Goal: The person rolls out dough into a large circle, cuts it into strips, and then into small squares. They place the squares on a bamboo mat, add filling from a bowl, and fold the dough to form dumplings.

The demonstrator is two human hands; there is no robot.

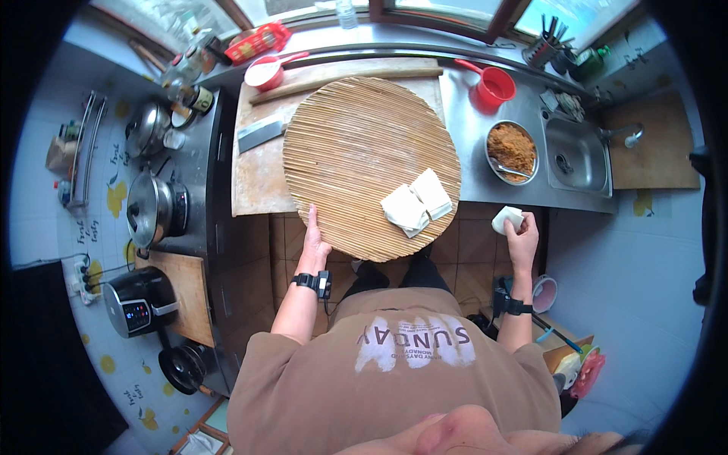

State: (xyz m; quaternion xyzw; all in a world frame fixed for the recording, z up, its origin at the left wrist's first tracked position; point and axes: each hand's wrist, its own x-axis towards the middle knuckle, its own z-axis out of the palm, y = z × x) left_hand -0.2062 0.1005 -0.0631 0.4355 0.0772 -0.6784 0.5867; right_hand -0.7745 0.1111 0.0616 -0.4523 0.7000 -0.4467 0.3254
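Note:
My left hand [315, 241] grips the near-left rim of a large round tray of thin stalks [356, 152], thumb on top. The tray overhangs the counter's front edge. White dough wrappers [417, 203] lie in small stacks on its right side. Right of the tray, in front of the counter, my right hand [523, 236] holds a white dough wrapper [506, 220] between thumb and fingers; whether it is one sheet or more I cannot tell. Beyond this hand stands a metal bowl [489, 168] with orange-brown filling [511, 147] and a spoon [509, 170] in it.
Under the tray is a floured wooden board [262, 178] with a cleaver [260, 136] and a long rolling pin [349, 82]. Red scoops [495, 87] stand behind. The sink [580, 155] is at right; pots [149, 208] and a black cooker [138, 302] are at left.

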